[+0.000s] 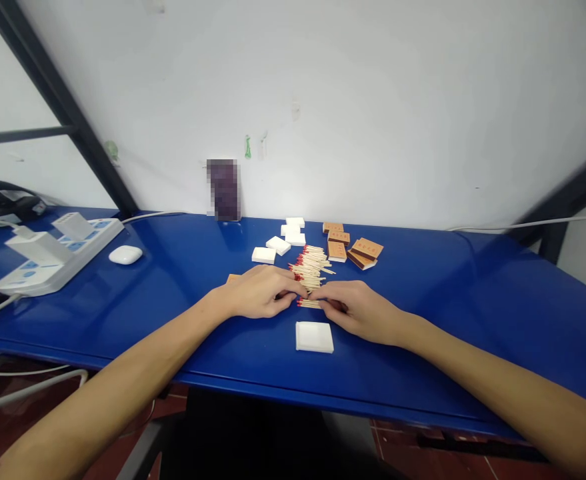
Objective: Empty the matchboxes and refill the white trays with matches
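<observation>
Red-tipped wooden matches [310, 267] lie in a loose pile on the blue desk. At the near end of the pile, my left hand [263, 291] has its fingers bent and pressed together at the matches. From the other side my right hand [360, 308] meets it, thumb and index finger pinched on matches, fingertips almost touching the left ones. A few matches [307, 303] show just below the fingertips. Closer to me lies a white matchbox tray [314, 337], its open side up. An orange matchbox sleeve [233, 278] is partly covered by my left hand.
Several white trays [263, 255] lie behind my left hand. Orange-brown matchboxes [337, 251] sit behind the right. At left are a power strip [80, 250] with chargers and a white earbud case [125, 255]. A dark blurred rectangle [227, 190] leans against the wall.
</observation>
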### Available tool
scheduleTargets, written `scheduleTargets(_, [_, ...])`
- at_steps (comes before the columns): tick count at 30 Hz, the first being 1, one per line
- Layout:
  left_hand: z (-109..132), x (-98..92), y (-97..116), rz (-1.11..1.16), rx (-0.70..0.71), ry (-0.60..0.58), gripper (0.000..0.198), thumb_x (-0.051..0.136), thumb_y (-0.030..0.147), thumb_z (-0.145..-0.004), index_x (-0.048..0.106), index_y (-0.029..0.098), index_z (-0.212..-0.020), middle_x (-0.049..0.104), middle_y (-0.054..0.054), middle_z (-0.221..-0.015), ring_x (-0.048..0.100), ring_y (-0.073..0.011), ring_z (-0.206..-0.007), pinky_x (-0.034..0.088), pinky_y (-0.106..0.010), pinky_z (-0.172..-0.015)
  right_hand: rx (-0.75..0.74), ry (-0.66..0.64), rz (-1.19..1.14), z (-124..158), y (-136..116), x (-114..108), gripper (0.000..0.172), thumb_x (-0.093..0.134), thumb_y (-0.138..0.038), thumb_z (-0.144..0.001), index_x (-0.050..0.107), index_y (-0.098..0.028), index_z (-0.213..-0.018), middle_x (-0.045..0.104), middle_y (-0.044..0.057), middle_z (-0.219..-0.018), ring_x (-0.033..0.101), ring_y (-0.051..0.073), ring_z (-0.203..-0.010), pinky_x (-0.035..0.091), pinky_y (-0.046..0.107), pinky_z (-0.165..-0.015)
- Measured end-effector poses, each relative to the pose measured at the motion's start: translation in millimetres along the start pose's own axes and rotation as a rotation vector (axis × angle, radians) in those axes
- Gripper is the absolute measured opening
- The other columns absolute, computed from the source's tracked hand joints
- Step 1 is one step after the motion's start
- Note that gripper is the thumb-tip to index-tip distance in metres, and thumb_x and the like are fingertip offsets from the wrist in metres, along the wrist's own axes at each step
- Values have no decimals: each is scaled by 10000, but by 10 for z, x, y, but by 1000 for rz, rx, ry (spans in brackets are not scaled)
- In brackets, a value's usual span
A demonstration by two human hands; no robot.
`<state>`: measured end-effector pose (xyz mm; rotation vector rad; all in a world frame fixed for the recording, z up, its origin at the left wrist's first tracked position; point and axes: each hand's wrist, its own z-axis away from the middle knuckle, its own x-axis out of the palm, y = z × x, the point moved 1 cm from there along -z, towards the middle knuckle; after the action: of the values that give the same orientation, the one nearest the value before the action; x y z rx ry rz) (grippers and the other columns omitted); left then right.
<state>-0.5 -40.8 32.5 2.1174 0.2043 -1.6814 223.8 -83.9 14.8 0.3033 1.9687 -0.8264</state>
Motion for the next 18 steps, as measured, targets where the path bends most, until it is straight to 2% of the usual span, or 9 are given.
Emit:
scheduleTargets(10, [-13, -11, -18, -68, -14, -2, 299, 451, 147, -933, 696, 222, -1087, 698, -27, -938, 636, -154, -784, 421, -258, -651, -32, -12, 14, 4, 24, -1, 247, 470, -114, -906, 698, -171, -982, 646, 16, -731, 555, 128, -625, 428, 236, -622])
scheduleTargets(18, [-14, -27, 3, -54, -35, 4, 280, 481, 168, -920, 705, 220, -1079, 697, -22, -901, 628, -144, -747, 421, -247, -635, -30, -10, 6, 7, 7, -9, 237, 468, -131, -922, 693, -176, -983, 639, 14, -734, 556, 130, -634, 429, 239, -620])
